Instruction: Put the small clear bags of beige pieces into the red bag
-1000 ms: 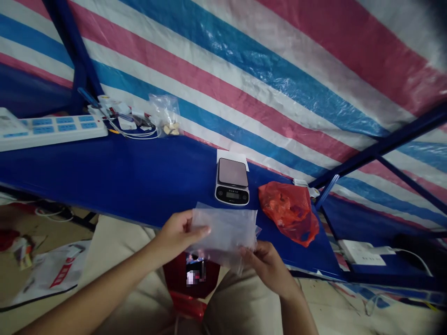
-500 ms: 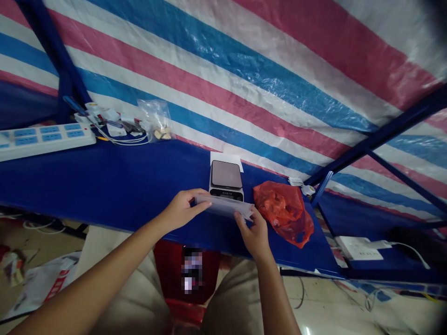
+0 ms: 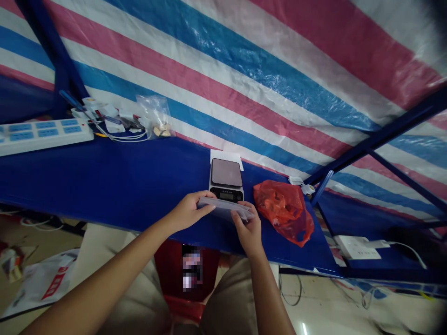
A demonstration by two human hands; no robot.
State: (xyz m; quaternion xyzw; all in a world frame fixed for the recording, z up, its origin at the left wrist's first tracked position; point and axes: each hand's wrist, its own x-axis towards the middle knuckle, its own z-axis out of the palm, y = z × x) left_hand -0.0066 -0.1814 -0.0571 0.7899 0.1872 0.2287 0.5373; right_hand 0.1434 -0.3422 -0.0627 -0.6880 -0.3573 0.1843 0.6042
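**Clear plastic bag [image 3: 225, 208] pinched flat between two hands above a blue table**

We see a thin, see-through bag, nearly edge-on, held level just in front of a digital scale [image 3: 226, 179] on a blue table [image 3: 104, 179]. From our view it overlaps the scale's lower front edge, but we cannot tell whether they touch.

The left hand [image 3: 188, 211] curls its closed fingers over the bag's left end, and the thumb is out of sight. The right hand [image 3: 247, 230] pinches the right end between thumb and fingers.

We judge the bag very light, soft and slippery, likely to crease, sag or slide on itself. Its ends and edges look like the surest places to hold, since the flat middle offers little to grip.

To the right, a crumpled red plastic bag [image 3: 284, 213] lies on the table with something orange showing through. At the far left are a white power strip [image 3: 44, 134] and a small clear bag of pale pieces [image 3: 155, 117], beside a tangle of cables and small tools we cannot identify.

We cannot tell whether the clear bag holds anything or is sealed. The scale's display is too small to read, and a blurred patch [image 3: 191, 267] on the dark red object below the hands hides whatever is there.
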